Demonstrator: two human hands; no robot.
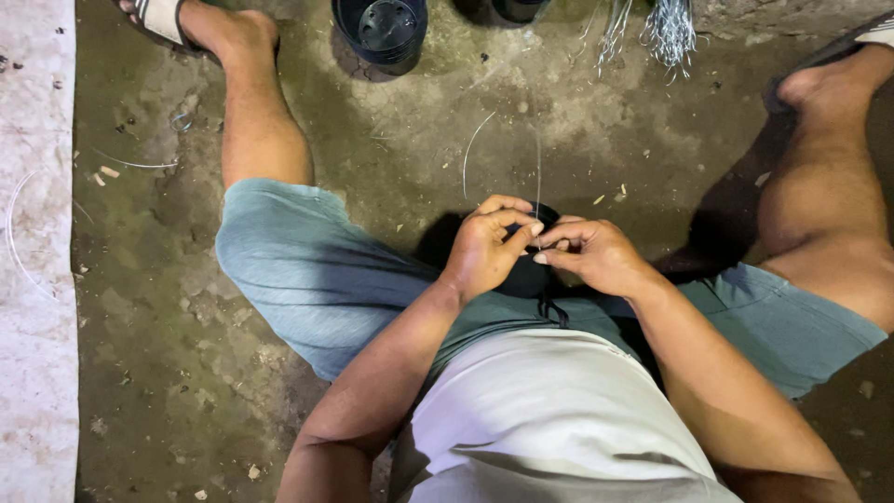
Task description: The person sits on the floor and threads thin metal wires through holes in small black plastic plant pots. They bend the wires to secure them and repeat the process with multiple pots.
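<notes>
I sit with my knees apart over a dirty concrete floor. Between my thighs rests a small black pot (pixel 527 276), mostly hidden by my hands. My left hand (pixel 491 244) curls over its rim, fingers pinched together. My right hand (pixel 594 253) meets it from the right, fingertips pinching at the same spot. A thin silvery wire (pixel 537 172) rises straight up from between the fingertips of both hands. How the wire joins the pot is hidden.
A black plastic pot (pixel 384 30) stands on the floor ahead, by my left foot. A bundle of thin silvery wires (pixel 663 30) lies at the top right. A loose curved wire (pixel 470 154) lies on the concrete. A pale sheet (pixel 35 279) covers the left edge.
</notes>
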